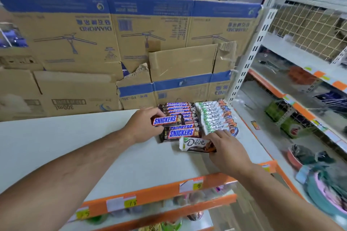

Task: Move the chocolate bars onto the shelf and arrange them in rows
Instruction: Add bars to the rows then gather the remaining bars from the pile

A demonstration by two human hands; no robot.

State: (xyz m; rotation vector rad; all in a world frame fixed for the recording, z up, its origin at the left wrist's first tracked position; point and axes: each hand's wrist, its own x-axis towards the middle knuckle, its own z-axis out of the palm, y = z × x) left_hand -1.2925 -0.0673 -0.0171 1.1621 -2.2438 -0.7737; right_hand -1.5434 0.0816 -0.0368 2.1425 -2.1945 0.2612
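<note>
Both arms outstretched, left hand [143,125] gripping Snickers bar [166,120], right hand [226,149] pinching Dove bar [194,144]

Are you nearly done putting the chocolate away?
Two rows already lie on the shelf: a Snickers row and a Dove row. The left hand holds one Snickers bar over its row; the right hand pinches one Dove bar in front. Both need lining up. More bars waiting? Not visible.

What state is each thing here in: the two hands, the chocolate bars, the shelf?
left hand, grips the held Snickers bar's left end.
held Snickers bar, wrapped, over the Snickers row.
Snickers row, wrapped, lined up on the shelf.
Dove row, lined up beside the Snickers row.
loose Dove bar, in front of both rows, not yet in line.
right hand, fingers pinch the loose Dove bar's right end.
shelf, partly stocked.
</note>
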